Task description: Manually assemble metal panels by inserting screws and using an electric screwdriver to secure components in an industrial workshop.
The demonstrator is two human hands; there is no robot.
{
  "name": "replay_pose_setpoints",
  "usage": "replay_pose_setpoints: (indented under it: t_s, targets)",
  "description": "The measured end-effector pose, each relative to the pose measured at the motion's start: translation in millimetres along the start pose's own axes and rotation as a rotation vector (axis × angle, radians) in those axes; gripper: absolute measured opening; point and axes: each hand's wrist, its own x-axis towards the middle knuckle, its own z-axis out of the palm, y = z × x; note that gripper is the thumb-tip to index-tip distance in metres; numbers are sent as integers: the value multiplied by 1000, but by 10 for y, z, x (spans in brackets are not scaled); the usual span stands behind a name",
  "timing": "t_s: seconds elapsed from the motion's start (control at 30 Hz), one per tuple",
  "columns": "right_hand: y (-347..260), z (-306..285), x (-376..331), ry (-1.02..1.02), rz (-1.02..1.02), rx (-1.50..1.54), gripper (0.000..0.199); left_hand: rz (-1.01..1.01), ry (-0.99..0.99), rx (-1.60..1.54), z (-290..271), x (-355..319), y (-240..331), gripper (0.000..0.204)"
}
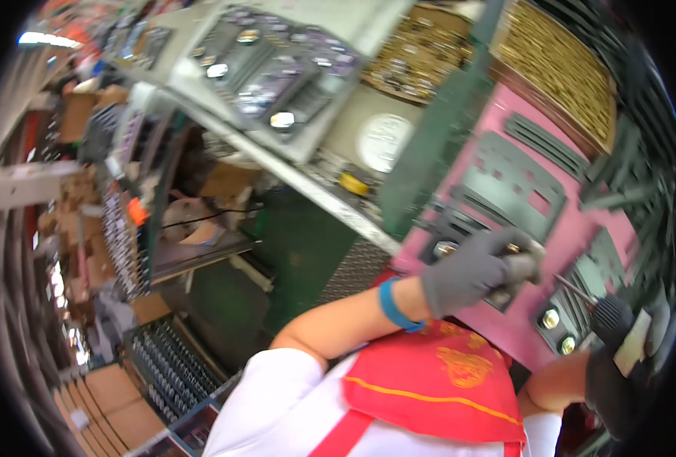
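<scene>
My left hand (471, 273), in a grey glove with a blue band at the wrist, is closed around a small grey part (522, 266) on a pink work board (505, 327). My right hand (618, 381), in a dark glove at the lower right, grips a screwdriver (609, 316) by its black handle. The thin shaft points up-left toward the left hand and stops just short of it. Round brass-coloured pieces (550, 318) sit in dark frames on the board between the two hands. Much of the right hand is hidden in the dark rim.
Flat grey plastic frames (513, 186) lie on the pink board above the hands. Trays of gold-coloured parts (562, 65) stand at the top right, and a tray of grey packaged parts (269, 68) at the top centre. Racks and cardboard boxes (106, 396) fill the left side.
</scene>
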Motion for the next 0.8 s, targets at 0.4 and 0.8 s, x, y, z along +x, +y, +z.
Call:
replay_pose_setpoints:
  t_s: [0.4,0.8]
  targets:
    - [1276,-297,-470,-1060,474,1852,48,-64,-21,-177,-82,43,-12,50]
    - [1137,-431,-442,-1185,313,1923,48,-180,-65,-196,-22,61,10,50]
